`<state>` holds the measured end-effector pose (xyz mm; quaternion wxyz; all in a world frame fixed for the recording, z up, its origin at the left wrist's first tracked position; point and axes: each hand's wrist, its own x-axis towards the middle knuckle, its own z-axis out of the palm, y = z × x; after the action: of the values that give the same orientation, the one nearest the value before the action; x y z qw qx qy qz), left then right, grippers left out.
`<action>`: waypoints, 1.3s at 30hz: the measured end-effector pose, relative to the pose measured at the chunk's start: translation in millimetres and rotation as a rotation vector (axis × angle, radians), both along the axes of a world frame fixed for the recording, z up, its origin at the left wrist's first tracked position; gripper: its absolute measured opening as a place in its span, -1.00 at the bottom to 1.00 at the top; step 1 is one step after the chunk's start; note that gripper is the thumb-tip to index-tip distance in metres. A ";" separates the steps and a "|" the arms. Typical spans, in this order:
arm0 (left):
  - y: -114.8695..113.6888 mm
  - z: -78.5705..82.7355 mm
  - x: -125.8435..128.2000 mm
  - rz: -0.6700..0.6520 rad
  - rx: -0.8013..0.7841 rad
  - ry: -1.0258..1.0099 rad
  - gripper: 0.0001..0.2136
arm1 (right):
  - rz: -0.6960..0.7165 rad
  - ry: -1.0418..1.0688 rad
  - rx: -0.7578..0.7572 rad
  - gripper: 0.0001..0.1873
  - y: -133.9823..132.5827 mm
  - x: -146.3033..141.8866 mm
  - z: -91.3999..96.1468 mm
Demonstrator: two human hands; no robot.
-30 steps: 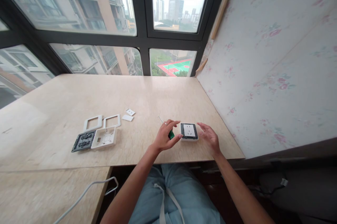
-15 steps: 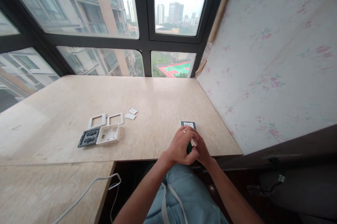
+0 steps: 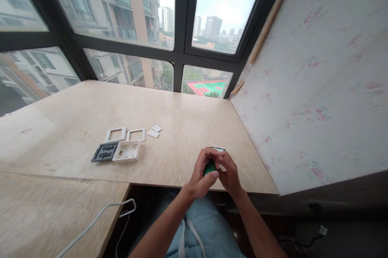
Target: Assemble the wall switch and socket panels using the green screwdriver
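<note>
Close to the front edge of the worktop, my left hand (image 3: 202, 175) is closed around the green handle of a screwdriver (image 3: 209, 166). Its shaft is hidden behind the fingers. My right hand (image 3: 230, 172) presses against the left from the other side, its fingers curled by the handle; what they pinch, if anything, is hidden. Just beyond both hands, a grey-edged switch or socket panel with a white face (image 3: 217, 149) shows only in part, the rest covered by my fingers.
To the left lie a dark socket back (image 3: 104, 152), a white wall box (image 3: 128, 157), two white frames (image 3: 115, 134) and two small white plates (image 3: 153, 133). A white cable (image 3: 100, 213) crosses the lower-left table. A papered wall (image 3: 303, 88) bounds the right side.
My hands have turned, bringing more of the green handle into sight while the screwdriver's shaft has gone out of view. The panel is more covered. The camera view has tilted.
</note>
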<state>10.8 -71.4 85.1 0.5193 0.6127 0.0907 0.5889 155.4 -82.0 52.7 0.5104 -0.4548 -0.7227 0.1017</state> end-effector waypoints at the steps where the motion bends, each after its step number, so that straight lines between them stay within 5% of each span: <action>1: 0.4 -1.4 -1.1 0.015 -0.044 -0.025 -0.65 | -0.006 -0.038 0.019 -0.82 3.3 1.4 2.2; 8: 20.6 -25.2 -31.7 0.378 -0.419 -0.006 -0.70 | -0.126 -0.331 0.027 -0.76 62.7 50.1 3.4; 12: 36.6 -53.2 -71.3 0.598 -0.560 0.151 -0.75 | -0.351 -0.613 -0.284 -0.75 102.1 96.4 -11.8; 19: 41.5 -85.9 -122.7 0.857 -0.543 0.464 -0.78 | -0.395 -0.739 -0.503 -0.77 122.6 137.4 -27.3; 29: 54.9 -91.1 -114.5 0.877 -0.410 0.795 -0.88 | -0.338 -0.702 -0.608 -0.67 137.4 166.7 -45.0; 34: 58.7 -89.9 -106.6 0.887 -0.348 0.922 -0.89 | -0.325 -0.540 -0.475 -0.56 152.0 133.7 -22.6; 39: 58.2 -88.2 -105.0 0.899 -0.324 0.976 -0.88 | -0.007 -0.378 -0.346 -0.59 172.3 17.9 0.2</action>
<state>-94.2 -13.2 -3.1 0.2091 0.6255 0.6470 0.3827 173.3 90.3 52.9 0.2812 -0.5490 -0.7754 0.1353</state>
